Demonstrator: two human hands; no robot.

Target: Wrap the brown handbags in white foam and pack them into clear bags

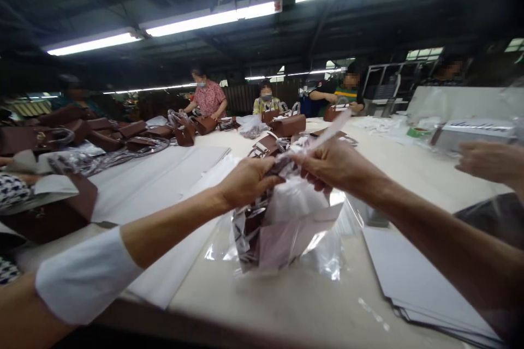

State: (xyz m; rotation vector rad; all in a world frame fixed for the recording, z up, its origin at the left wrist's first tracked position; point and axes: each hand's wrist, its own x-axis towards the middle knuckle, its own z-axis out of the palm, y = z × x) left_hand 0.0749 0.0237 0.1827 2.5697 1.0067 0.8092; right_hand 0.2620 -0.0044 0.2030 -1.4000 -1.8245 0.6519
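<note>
Where the middle of the frame was filled by clear plastic (325, 253), a brown bag (251, 232) was seen within it, set on the table (229, 300). The plastic was pinched near its top between the thumb and fingers of the left hand (249, 179); whether the bag's handle was caught too could not be told. By the right hand (333, 163), right of centre, a pale strip (331, 132) was gripped. White sheets (155, 185) were laid out to the left, and grey boards (426, 278) were stacked at lower right. More brown bags (106, 133) were heaped at middle left. At the right edge, a co-worker's hand (489, 164) was held near a lettered packet (470, 136).
</note>
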